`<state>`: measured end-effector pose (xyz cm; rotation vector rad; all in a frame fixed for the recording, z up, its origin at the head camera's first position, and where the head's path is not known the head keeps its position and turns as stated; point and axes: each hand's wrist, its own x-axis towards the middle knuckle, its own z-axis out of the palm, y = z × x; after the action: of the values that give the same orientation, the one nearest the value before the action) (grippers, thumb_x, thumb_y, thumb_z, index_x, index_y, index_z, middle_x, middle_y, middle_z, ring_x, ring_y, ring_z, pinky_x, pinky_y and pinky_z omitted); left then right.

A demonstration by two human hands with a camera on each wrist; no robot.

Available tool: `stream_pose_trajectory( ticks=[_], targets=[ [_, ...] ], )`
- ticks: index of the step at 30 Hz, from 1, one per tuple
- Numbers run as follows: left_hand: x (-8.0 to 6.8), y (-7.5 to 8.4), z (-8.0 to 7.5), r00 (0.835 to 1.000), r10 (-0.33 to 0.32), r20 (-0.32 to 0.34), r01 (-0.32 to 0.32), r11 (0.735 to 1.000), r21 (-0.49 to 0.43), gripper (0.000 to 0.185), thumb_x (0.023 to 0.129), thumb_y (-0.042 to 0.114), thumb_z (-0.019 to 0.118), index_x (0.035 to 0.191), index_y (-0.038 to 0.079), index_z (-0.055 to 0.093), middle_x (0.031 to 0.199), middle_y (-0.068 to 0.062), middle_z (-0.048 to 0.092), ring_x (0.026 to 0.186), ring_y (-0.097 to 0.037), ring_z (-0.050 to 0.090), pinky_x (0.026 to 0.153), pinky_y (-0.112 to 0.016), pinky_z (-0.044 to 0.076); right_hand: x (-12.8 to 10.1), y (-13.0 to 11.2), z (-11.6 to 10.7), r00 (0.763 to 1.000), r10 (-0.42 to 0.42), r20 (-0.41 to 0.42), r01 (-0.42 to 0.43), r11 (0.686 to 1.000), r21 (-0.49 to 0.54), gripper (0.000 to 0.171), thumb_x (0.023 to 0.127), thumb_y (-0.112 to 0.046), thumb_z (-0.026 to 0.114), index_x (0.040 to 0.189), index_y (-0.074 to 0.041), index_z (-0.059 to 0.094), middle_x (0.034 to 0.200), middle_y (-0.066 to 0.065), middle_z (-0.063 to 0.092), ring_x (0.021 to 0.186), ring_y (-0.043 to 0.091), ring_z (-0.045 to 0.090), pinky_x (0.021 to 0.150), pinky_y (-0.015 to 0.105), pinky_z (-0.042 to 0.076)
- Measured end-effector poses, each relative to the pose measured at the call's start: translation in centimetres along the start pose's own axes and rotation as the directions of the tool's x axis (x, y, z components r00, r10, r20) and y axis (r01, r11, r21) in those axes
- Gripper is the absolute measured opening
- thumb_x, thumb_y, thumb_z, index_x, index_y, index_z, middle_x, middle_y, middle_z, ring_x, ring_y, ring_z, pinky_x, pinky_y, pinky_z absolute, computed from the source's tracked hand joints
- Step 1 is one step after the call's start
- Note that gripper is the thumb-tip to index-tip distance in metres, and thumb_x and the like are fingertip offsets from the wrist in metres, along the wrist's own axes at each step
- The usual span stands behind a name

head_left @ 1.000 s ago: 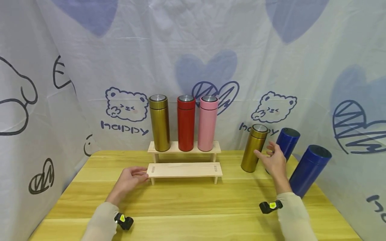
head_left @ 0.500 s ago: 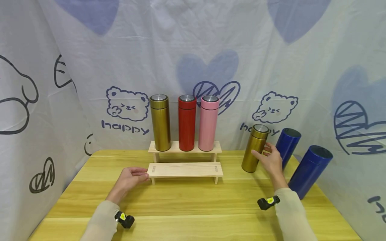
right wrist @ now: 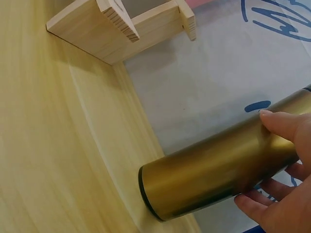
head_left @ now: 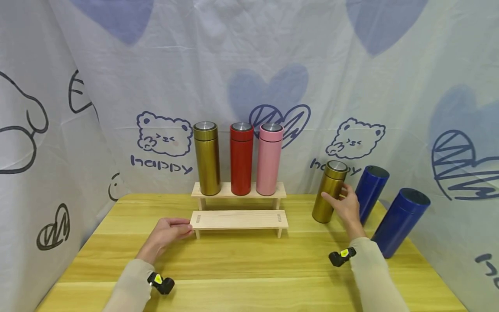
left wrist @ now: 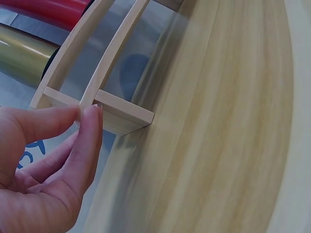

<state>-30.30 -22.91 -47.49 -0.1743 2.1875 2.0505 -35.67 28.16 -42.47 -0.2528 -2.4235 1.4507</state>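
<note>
Pinching the low shelf's (head_left: 239,219) edge is the left grip (head_left: 166,234) — right grip (head_left: 348,211) curled round a gold bottle (head_left: 331,185), wide tabletop (head_left: 249,264) between.

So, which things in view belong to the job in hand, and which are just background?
Job, it seems:
gold bottle, held by the right hand
wooden stand, pinched by the left hand
second gold bottle, red bottle and pink bottle, on the upper shelf
nearer blue bottle, farther blue bottle: probably, though unheld

Background:
table
printed curtain
wrist cameras
</note>
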Motion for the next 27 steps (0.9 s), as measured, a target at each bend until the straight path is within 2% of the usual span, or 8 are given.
stream_pose_trajectory(
  ticks=[6, 12, 21, 27],
  targets=[
    [0.05, -0.06, -0.16, 1.0, -0.003, -0.015, 0.003, 1.0, 0.014, 0.043, 0.087, 0.002, 0.066, 0.124, -0.013, 0.053, 0.11, -0.017, 0.065, 0.091, -0.014, 0.068, 0.089, -0.032, 0.056, 0.06, 0.19, 0.25, 1.0, -0.006, -0.017, 0.006, 1.0, 0.023, 0.088, 0.081, -0.043, 0.073, 0.149, -0.012, 0.027, 0.144, 0.022, 0.042, 0.127, 0.04, 0.047, 0.104, 0.054, 0.044],
    [0.19, -0.07, -0.21, 1.0, -0.004, -0.019, 0.004, 1.0, -0.007, 0.042, 0.086, 0.0, 0.066, 0.124, -0.013, 0.053, 0.11, -0.016, 0.065, 0.09, -0.013, 0.068, 0.087, -0.028, 0.056, 0.04, 0.36, 0.33, 0.999, -0.009, -0.035, 0.009, 1.0, 0.02, 0.085, 0.081, -0.043, 0.073, 0.148, -0.015, 0.029, 0.144, 0.019, 0.043, 0.126, 0.039, 0.049, 0.103, 0.053, 0.045],
    [0.1, -0.14, -0.31, 1.0, 0.01, 0.0, -0.01, 1.0, 0.002, 0.042, 0.087, 0.002, 0.065, 0.125, -0.014, 0.052, 0.103, -0.01, 0.068, 0.09, -0.012, 0.069, 0.089, -0.03, 0.056, -0.24, 0.31, 0.51, 0.997, -0.038, -0.069, 0.039, 0.999, 0.01, 0.079, 0.081, -0.038, 0.074, 0.145, -0.013, 0.036, 0.141, 0.02, 0.047, 0.121, 0.039, 0.053, 0.099, 0.053, 0.048],
    [0.0, -0.44, -0.34, 0.999, 0.033, 0.012, -0.033, 0.999, 0.016, 0.042, 0.089, 0.003, 0.064, 0.124, -0.014, 0.051, 0.105, -0.013, 0.067, 0.091, -0.013, 0.069, 0.087, -0.027, 0.056, -0.55, -0.11, 0.41, 0.996, -0.053, -0.075, 0.051, 0.998, -0.031, 0.076, 0.082, -0.039, 0.073, 0.144, -0.012, 0.038, 0.139, 0.022, 0.049, 0.118, 0.04, 0.054, 0.098, 0.052, 0.048]
  ],
)
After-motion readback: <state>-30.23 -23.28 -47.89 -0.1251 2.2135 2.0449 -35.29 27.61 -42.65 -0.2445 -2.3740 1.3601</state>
